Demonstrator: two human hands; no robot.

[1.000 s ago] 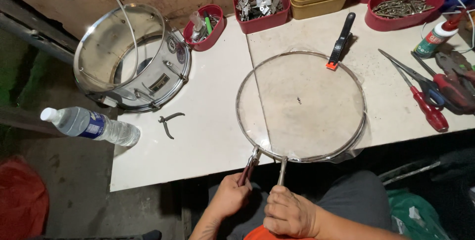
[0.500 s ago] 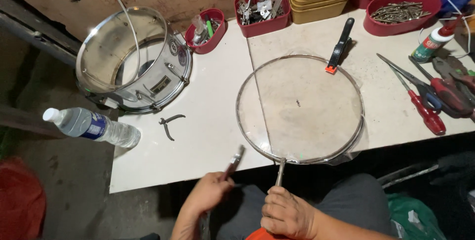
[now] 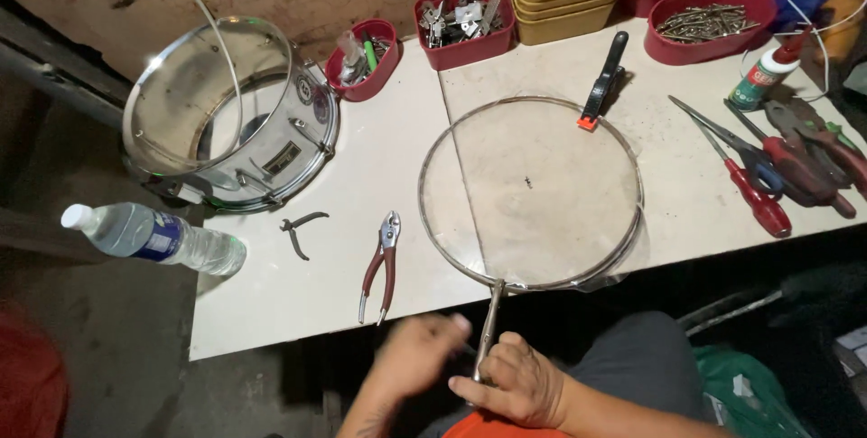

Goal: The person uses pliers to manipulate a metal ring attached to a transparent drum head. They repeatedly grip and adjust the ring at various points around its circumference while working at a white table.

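A round metal hoop (image 3: 432, 221) with clear film stretched over it lies flat on the white table (image 3: 379, 158), its near edge over the table's front. A slim metal tool (image 3: 490, 312) reaches down from the hoop's near rim. My right hand (image 3: 515, 384) is closed around its lower end, below the table edge. My left hand (image 3: 411, 357) is blurred beside it, fingers apart, holding nothing, fingertips close to the tool. Red-handled pliers (image 3: 381, 262) lie on the table just left of the hoop.
A chrome drum shell (image 3: 230, 122) stands at the far left, a water bottle (image 3: 153, 237) and small cutters (image 3: 302, 228) near it. A black clamp (image 3: 603, 81) grips the hoop's far rim. Red (image 3: 461, 18) and yellow bins line the back. Screwdrivers and scissors (image 3: 763, 163) lie right.
My left hand has laid the red-handled pliers on the table left of the hoop and moved back toward my right hand. The right hand stays on the metal tool.
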